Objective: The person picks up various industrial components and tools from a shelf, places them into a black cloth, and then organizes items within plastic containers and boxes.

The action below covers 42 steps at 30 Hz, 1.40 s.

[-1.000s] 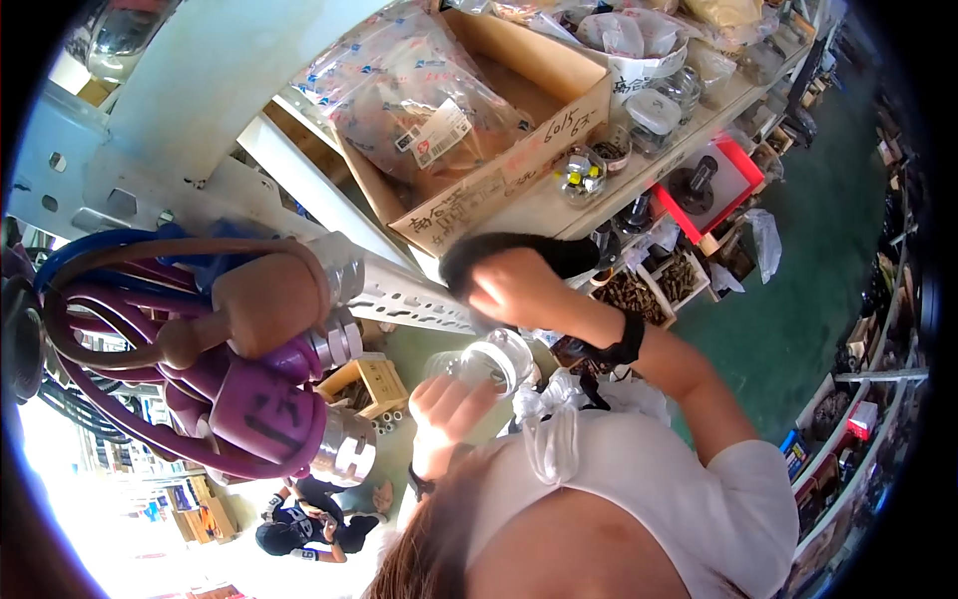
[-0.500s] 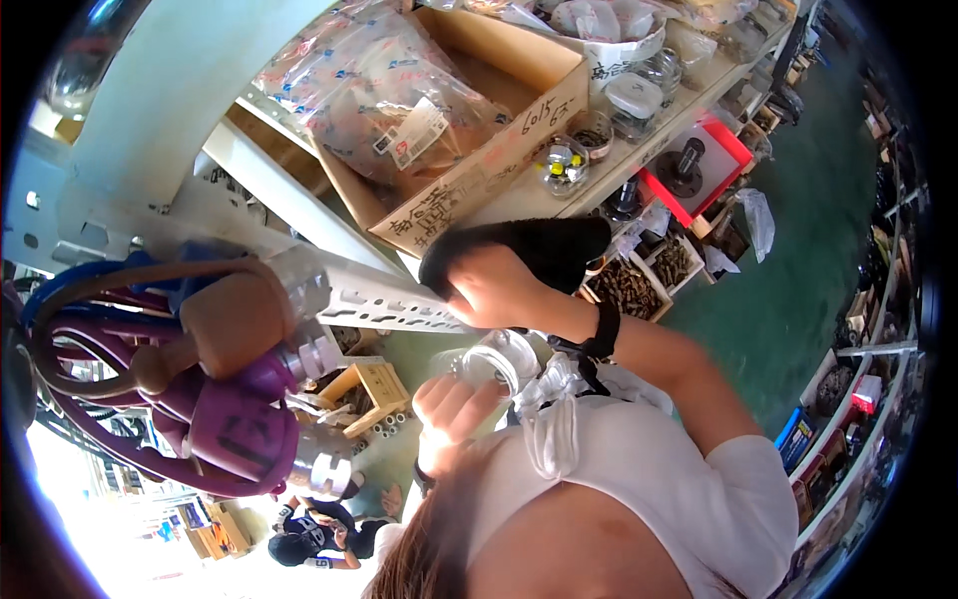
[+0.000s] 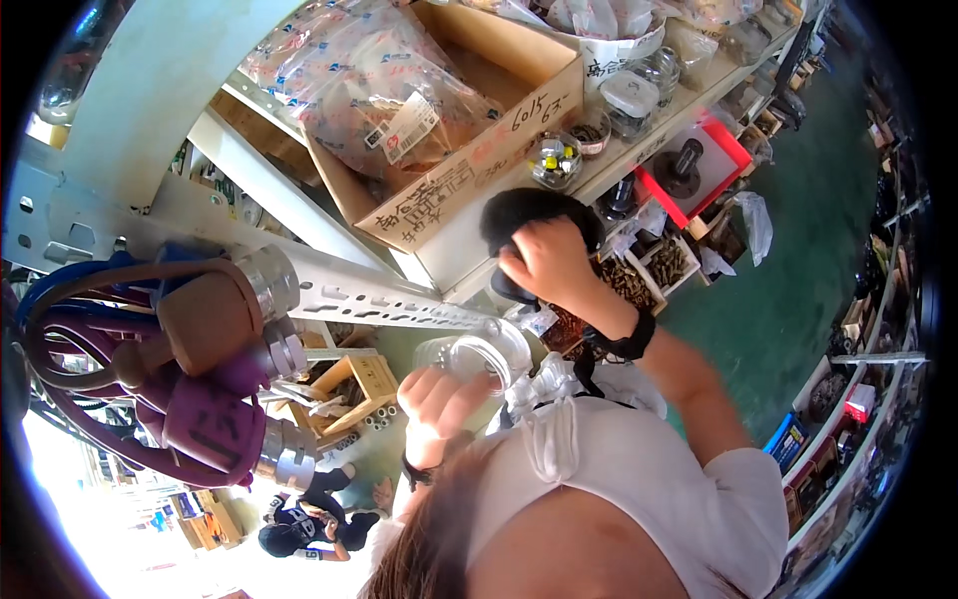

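Note:
My right hand (image 3: pixel 551 262), with a black band at its wrist, is closed on a soft black cloth item (image 3: pixel 534 210) beside the shelf's front edge. Its exact kind is hard to make out, since it is bunched up. Lower and to the left, close to my chest, my left hand (image 3: pixel 439 404) has its fingers curled at a clear plastic jar (image 3: pixel 484 354). The jar lies tilted with its round rim showing, and my fingers partly hide it.
An open cardboard box (image 3: pixel 479 160) with plastic bags stands on the shelf (image 3: pixel 464 275). Small clear jars (image 3: pixel 555 162) and a red bin (image 3: pixel 714 165) are to its right. Large purple plug connectors (image 3: pixel 215 424) hang at the left. Another person (image 3: pixel 309 529) crouches in the background.
My right hand has moved right along the shelf edge with the black cloth. My left hand has shifted slightly left and stays at the jar. The whole view has shifted a little.

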Motion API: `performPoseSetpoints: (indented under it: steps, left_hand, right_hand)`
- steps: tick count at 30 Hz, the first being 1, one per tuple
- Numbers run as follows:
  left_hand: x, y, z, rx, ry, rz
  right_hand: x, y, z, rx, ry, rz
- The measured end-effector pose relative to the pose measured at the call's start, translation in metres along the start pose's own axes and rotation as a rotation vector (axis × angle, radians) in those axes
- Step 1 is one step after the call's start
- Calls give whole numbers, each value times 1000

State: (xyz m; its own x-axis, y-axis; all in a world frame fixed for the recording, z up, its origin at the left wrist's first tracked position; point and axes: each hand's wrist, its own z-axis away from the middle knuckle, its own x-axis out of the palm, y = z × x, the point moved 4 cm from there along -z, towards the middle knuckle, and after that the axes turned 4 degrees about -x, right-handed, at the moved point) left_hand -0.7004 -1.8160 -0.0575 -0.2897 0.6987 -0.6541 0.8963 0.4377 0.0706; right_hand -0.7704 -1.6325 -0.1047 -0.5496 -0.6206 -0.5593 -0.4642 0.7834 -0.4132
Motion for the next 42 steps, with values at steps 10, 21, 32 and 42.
performPoseSetpoints:
  steps: [10,21,32,42]
  left_hand:
    - [15,-11,-25,-42,-19,-50]
    - [60,-27,-93,-183,-66,-148]
    - [89,-67,-79,-313,-318,-142]
    - [64,-42,-94,-347,-334,-469]
  right_hand:
    - [30,-13,10,-149,-469,-161]
    - [-2,42,47,-260,-2,-116]
    - [-35,66,73,-154,148,-154]
    - [-86,58,80,-187,298,-38]
